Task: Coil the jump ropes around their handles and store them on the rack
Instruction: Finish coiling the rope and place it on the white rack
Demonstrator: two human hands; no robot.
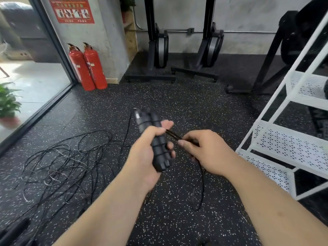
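Note:
My left hand (148,153) grips a pair of black jump rope handles (156,139) held side by side, with a few turns of thin black rope wound around them. My right hand (204,150) pinches the doubled rope (173,134) just right of the handles and holds it taut. The free end of that rope (201,190) hangs in a loop below my right hand down toward the floor. A tangle of several more black ropes (67,162) lies on the speckled floor to the left. The white perforated rack (291,144) stands at the right.
Two red fire extinguishers (87,66) stand against the grey wall by a glass door. Black exercise machine stands (160,50) sit at the back. A potted plant (8,103) is outside at far left. A black handle (14,231) lies at the bottom left.

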